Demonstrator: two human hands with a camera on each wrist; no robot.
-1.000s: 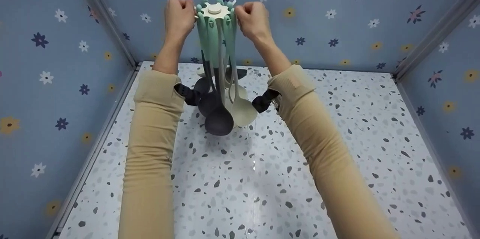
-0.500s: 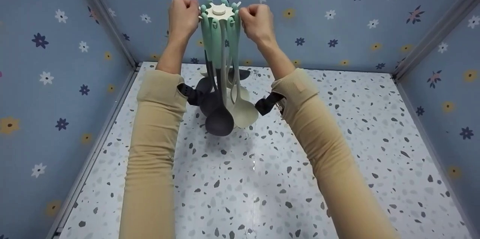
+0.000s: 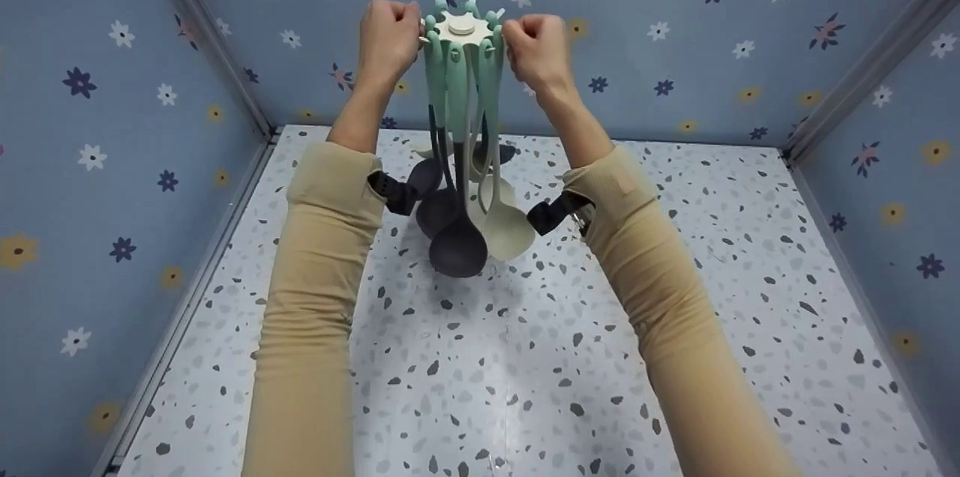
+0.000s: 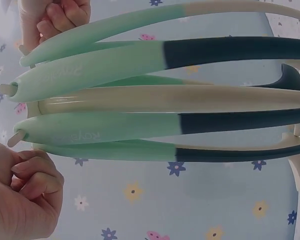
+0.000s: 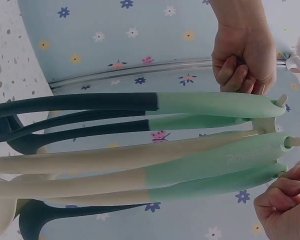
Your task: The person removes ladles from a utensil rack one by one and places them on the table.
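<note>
A white rotating utensil rack with green-handled kitchen utensils on its hooks is upright between my hands. My left hand pinches the left edge of its top, and my right hand pinches the right edge. Both hands' fingers are curled, their tips partly hidden. Among the hanging utensils are a dark ladle in front and a cream-coloured ladle to its right. In the left wrist view, green handles hang from short pegs. The rack's base is hidden behind the utensils; I cannot tell whether it touches the table.
The speckled white table lies beneath. Blue flower-patterned panels enclose it at the back and both sides, with metal strips at the corners. Black camera mounts on the wrists sit close to the hanging utensils.
Both hands and the rack with its utensils have shifted to the right together, and slightly nearer. The hold on the rack's top looks unchanged.
</note>
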